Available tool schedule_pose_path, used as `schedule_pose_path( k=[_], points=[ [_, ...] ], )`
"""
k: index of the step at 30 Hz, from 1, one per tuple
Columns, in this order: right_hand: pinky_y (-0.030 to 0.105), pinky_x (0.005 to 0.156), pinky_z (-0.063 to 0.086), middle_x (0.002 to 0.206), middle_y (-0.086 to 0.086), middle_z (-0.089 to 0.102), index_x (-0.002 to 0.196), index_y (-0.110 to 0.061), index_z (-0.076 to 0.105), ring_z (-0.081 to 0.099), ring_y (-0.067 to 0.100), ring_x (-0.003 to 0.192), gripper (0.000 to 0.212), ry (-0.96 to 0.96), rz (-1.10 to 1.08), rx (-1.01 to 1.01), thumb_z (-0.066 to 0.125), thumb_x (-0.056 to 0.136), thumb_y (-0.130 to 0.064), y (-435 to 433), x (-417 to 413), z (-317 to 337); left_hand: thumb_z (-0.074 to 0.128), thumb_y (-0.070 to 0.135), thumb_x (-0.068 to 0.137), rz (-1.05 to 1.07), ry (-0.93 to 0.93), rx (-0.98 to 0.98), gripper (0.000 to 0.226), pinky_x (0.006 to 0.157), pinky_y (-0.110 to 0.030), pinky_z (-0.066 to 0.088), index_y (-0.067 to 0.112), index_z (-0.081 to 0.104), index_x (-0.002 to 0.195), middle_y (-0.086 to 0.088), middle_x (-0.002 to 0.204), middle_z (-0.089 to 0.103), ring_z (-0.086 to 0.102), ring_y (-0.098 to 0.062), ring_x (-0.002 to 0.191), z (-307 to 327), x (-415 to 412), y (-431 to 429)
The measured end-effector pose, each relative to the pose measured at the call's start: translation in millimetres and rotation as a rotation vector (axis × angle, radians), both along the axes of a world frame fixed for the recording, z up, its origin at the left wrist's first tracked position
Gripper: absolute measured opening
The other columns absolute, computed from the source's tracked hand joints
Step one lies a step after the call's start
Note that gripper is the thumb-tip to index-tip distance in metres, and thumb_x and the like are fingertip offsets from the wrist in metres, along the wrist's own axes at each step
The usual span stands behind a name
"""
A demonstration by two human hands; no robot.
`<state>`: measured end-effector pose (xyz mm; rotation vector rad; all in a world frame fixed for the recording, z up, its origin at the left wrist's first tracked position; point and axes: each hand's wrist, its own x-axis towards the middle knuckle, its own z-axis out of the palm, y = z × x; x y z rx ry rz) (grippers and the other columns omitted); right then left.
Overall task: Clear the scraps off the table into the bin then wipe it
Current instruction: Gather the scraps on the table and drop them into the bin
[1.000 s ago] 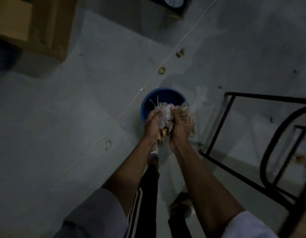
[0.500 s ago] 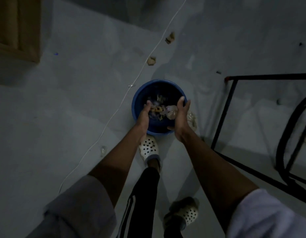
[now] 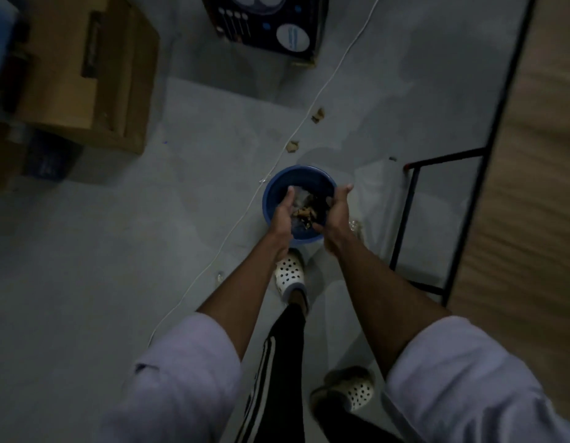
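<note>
A round blue bin [image 3: 298, 177] stands on the grey floor in front of my feet. Scraps [image 3: 304, 211], pale plastic and brown bits, lie inside it. My left hand [image 3: 283, 215] hovers over the bin's left side with relaxed fingers, holding nothing. My right hand [image 3: 336, 212] hovers over its right side, fingers straight and palm facing inward, also empty. The wooden table [image 3: 533, 187] runs along the right edge of the view.
A white cable [image 3: 232, 228] crosses the floor past the bin. Small brown scraps [image 3: 292, 145] and a clear scrap [image 3: 355, 225] lie on the floor. The table's black metal frame [image 3: 408, 206] stands right of the bin. A cardboard box [image 3: 85, 68] and a dark appliance box [image 3: 267, 24] sit farther off.
One second ago both hands gripped a bundle of scraps above the bin. They have let go, the scraps dropped into the bin, and the hands have spread apart.
</note>
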<state>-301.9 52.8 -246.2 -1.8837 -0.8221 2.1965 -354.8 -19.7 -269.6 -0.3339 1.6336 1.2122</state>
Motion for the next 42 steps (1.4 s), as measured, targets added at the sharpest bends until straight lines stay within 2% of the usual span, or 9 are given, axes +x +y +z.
schedule_pose_path(
  k=[4,10,16,21,26,32,36,39,42],
  points=[
    [0.041,0.095,0.043,0.157,0.005,0.037,0.157,-0.022,0.03,0.04,0.027,0.14,0.07,0.117,0.076,0.117,0.008,0.104,-0.061,3,34,94,0.038,0.053,0.106,0.02,0.1,0.073,0.062,0.108,-0.04,0.035,0.02,0.033,0.158,-0.003,0.164,0.03,0.032,-0.027,0.149,94,28,-5],
    [0.059,0.112,0.035,0.161,0.007,0.033,0.154,-0.026,0.037,0.03,0.028,0.147,0.064,0.344,0.147,0.391,0.012,0.105,-0.059,18,151,231,0.031,0.045,0.11,-0.13,0.483,0.268,0.056,0.125,-0.047,0.019,0.021,0.029,0.16,-0.002,0.167,0.025,0.025,-0.023,0.153,236,134,6],
    [0.047,0.105,0.044,0.156,-0.002,0.041,0.15,-0.029,0.044,0.039,0.02,0.142,0.05,0.328,0.173,0.681,0.027,0.108,-0.049,23,342,275,0.041,0.073,0.089,-0.466,0.675,0.335,0.069,0.125,-0.055,0.015,0.046,0.035,0.152,0.011,0.162,0.031,0.023,-0.019,0.153,295,306,35],
    [0.039,0.107,0.047,0.132,-0.018,0.059,0.134,-0.04,0.056,0.054,0.001,0.124,0.032,0.118,0.025,0.855,0.055,0.102,-0.044,28,487,272,0.051,0.056,0.097,-0.655,0.724,0.418,0.062,0.122,-0.048,0.024,0.032,0.04,0.153,0.002,0.159,0.04,0.033,-0.02,0.147,299,426,58],
    [0.031,0.12,0.016,0.151,0.009,0.048,0.128,-0.021,0.067,0.036,0.03,0.141,0.038,-0.6,0.073,1.254,0.069,0.091,-0.031,54,577,242,0.052,0.051,0.102,-0.97,0.775,0.386,0.057,0.113,-0.045,0.041,0.026,0.042,0.152,-0.006,0.151,0.044,0.049,-0.023,0.134,270,487,84],
    [0.05,0.099,0.042,0.141,0.015,0.047,0.129,-0.027,0.066,0.039,0.038,0.128,0.051,-0.899,0.063,1.03,0.071,0.079,-0.015,83,630,209,0.058,0.048,0.1,-1.181,0.71,0.362,0.059,0.09,-0.041,0.053,0.016,0.042,0.147,-0.009,0.117,0.063,0.064,-0.024,0.102,252,523,148],
    [0.033,0.085,0.044,0.124,0.016,0.044,0.134,-0.024,0.062,0.052,0.038,0.104,0.053,-0.77,0.093,0.845,0.065,0.085,-0.004,111,648,196,0.066,0.038,0.097,-1.241,0.525,0.298,0.057,0.062,-0.036,0.055,0.014,0.041,0.143,-0.006,0.082,0.071,0.067,-0.02,0.064,236,534,188],
    [0.024,0.078,0.039,0.122,0.013,0.043,0.134,-0.024,0.062,0.059,0.036,0.097,0.049,-0.691,0.12,0.833,0.066,0.088,-0.006,127,651,192,0.066,0.025,0.099,-1.202,0.344,0.268,0.051,0.048,-0.025,0.046,0.018,0.041,0.142,-0.013,0.088,0.073,0.064,-0.013,0.054,228,539,202],
    [0.019,0.08,0.038,0.118,0.011,0.045,0.135,-0.028,0.063,0.06,0.033,0.1,0.054,-0.647,0.194,0.801,0.072,0.085,-0.01,149,649,194,0.059,0.007,0.099,-1.16,0.243,0.269,0.044,0.056,-0.021,0.051,0.014,0.049,0.141,-0.011,0.106,0.07,0.068,-0.013,0.074,226,545,215]
  ],
)
